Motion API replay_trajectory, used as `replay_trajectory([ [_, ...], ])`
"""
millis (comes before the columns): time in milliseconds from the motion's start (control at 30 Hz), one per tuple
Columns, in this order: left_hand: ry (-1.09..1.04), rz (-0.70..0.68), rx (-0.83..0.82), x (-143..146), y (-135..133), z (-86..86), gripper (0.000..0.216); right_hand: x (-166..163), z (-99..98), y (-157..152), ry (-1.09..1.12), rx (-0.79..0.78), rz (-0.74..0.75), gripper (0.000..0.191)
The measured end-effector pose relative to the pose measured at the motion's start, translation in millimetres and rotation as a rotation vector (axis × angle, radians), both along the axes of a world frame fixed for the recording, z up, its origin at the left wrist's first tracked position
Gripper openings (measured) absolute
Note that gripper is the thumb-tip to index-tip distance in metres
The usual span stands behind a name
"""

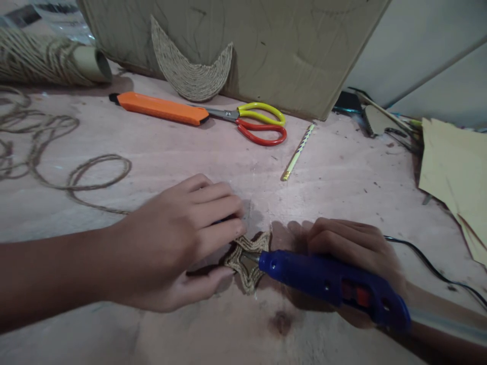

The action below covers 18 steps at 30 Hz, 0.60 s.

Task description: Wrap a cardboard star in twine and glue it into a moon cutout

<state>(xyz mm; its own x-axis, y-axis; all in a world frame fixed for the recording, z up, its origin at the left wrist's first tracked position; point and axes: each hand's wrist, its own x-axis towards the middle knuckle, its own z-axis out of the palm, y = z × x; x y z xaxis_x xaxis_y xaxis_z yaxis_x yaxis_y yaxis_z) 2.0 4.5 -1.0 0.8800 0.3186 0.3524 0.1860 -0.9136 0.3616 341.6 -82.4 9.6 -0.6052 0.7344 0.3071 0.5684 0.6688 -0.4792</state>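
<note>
My right hand (350, 243) grips a blue hot glue gun (304, 271), its metal nozzle pointing left. The nozzle tip is over the inside of a small star shape (249, 284) covered in rows of twine. From the left, my left hand (198, 238) pinches the star's edge between thumb and fingers; part of the star is hidden under them. A loose strand of jute twine (95, 175) runs across the table to behind my left hand. A clear glue stick (449, 322) sticks out at the gun's rear.
A twine-covered crescent (194, 76) leans on a cardboard box (274, 45). Before it lie an orange utility knife (163, 109), scissors (262, 124) and a pencil (299, 152). A twine roll (49, 58) is at left, yellow paper (452, 167) at right. A black cord (429, 271) trails right.
</note>
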Motion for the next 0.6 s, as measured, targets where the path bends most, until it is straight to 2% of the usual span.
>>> replay_trajectory([
  [133, 0.008, 0.000, 0.000, 0.5, -0.1, 0.2, 0.013, -0.9, 1.7, 0.0, 0.003, -0.013, -0.002, 0.019],
  [433, 0.015, -0.003, 0.006, 0.1, 0.3, 1.1, 0.011, -3.8, 4.5, 5.1, 0.003, -0.012, 0.041, 0.035],
  [600, 0.015, -0.011, 0.002, -0.2, 0.8, 1.4, 0.011, -2.5, 4.4, 5.6, 0.012, -0.037, 0.063, 0.051],
])
